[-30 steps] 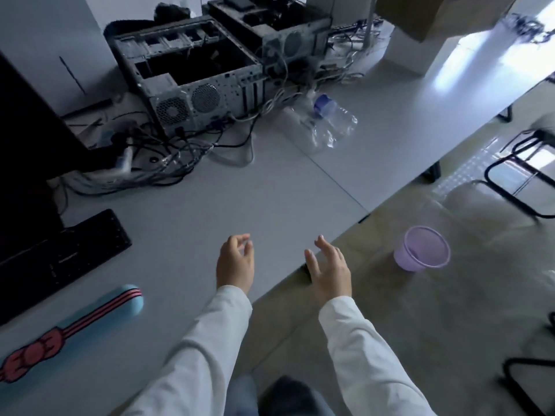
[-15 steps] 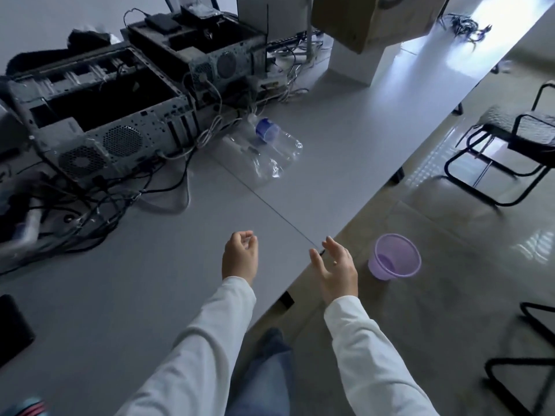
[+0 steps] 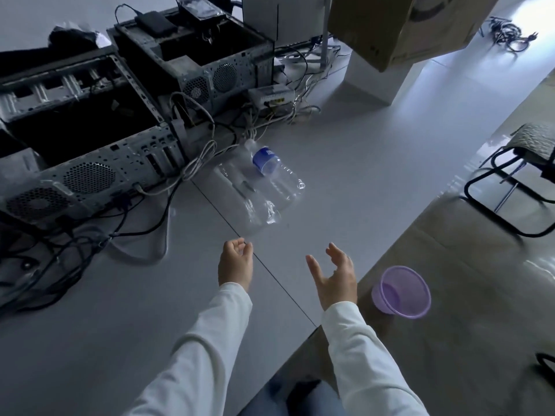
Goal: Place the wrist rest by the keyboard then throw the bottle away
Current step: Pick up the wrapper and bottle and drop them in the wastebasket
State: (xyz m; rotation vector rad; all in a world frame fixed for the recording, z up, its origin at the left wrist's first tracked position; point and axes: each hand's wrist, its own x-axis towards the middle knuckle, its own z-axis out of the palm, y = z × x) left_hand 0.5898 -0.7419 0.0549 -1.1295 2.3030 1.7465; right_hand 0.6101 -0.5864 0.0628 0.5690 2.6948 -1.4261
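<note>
Both hands are held above the tabletop (image 3: 345,163), empty, white sleeves up to the wrists. The left hand (image 3: 235,264) is loosely curled, fingers bent toward the thumb, nothing pinched between them. The right hand (image 3: 336,277) is spread, thumb apart from the fingers, palm turned inward, over the tabletop's near edge.

The bottle (image 3: 271,171) is seen lying on its side on the tabletop, ahead of both hands and apart from them. It is clear plastic with a blue label (cap end pointed toward the cables (image 3: 198,157)). A flat clear plastic sheet or bag (image 3: 240,196) lies just beside it on the left; whether the two touch cannot be told.

Two open computer cases (image 3: 90,139) are noted at the far left of the tabletop, with cables trailing out in front. A cardboard box (image 3: 399,22) sits at the top right.

On the floor, a purple bin (image 3: 401,291) stands upright to the right of the right hand. A black-framed chair (image 3: 516,181) is further right.

The wrist rest and keyboard are out of view.
</note>
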